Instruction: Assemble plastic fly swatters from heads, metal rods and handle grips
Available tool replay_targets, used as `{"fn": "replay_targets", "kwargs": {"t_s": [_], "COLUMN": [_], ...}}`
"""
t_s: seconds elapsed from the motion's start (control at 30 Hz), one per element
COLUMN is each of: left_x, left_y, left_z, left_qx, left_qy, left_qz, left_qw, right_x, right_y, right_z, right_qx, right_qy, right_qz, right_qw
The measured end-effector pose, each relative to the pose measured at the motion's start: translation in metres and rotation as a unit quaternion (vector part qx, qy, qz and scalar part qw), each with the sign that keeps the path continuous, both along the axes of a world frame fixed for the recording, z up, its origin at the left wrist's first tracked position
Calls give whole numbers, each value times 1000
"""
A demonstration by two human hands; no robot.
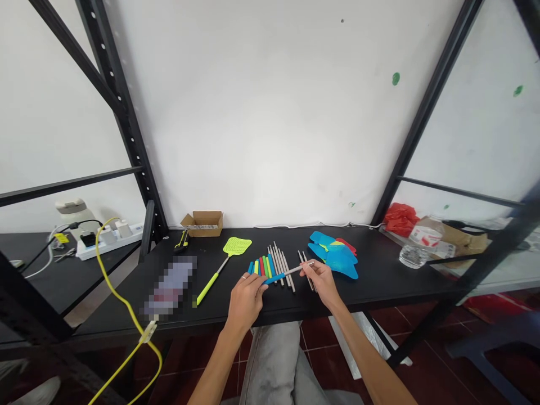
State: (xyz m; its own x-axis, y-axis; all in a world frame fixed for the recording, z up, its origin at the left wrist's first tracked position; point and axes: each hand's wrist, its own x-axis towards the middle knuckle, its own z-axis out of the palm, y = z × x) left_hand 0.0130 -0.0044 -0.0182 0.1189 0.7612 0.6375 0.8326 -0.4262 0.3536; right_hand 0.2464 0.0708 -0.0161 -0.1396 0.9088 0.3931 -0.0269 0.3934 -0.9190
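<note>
My left hand [246, 298] is closed around a blue handle [275, 278]. The thumb and fingers of my right hand [320, 281] pinch a metal rod [295, 269] near its far end. Rod and handle meet in one line; how deep the rod sits inside cannot be made out. Beneath them lies a row of coloured handles [265, 265], blue, yellow, red and green, beside several loose metal rods [278, 260]. A few more rods [304, 261] lie by my right hand. Behind it, flat swatter heads [342, 260] are piled, mostly blue. A whole yellow-green fly swatter [237, 246] lies left.
At the left are a pixelated phone-like object [172, 287], a yellow cable [126, 304], a black-and-yellow tool [181, 241] and an open cardboard box [206, 224]. A plastic bottle [422, 242] and red bag [400, 218] stand right, past a black shelf post [426, 107].
</note>
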Motion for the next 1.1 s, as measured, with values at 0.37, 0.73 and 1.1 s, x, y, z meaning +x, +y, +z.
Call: {"fn": "replay_targets", "kwargs": {"t_s": [0.37, 0.73, 1.1], "left_x": [-6, -9, -11], "left_y": [1, 2, 4], "left_z": [5, 6, 1], "left_qx": [-19, -20, -23], "left_qy": [-104, -154, -160], "left_qz": [31, 42, 40], "left_qw": [994, 987, 986], "right_x": [17, 129, 128], "right_y": [6, 23, 25], "right_z": [11, -2, -8], "right_qx": [15, 141, 202], "right_qy": [-21, -534, -416], "right_qz": [-85, -221, -328], "right_qw": [996, 804, 824]}}
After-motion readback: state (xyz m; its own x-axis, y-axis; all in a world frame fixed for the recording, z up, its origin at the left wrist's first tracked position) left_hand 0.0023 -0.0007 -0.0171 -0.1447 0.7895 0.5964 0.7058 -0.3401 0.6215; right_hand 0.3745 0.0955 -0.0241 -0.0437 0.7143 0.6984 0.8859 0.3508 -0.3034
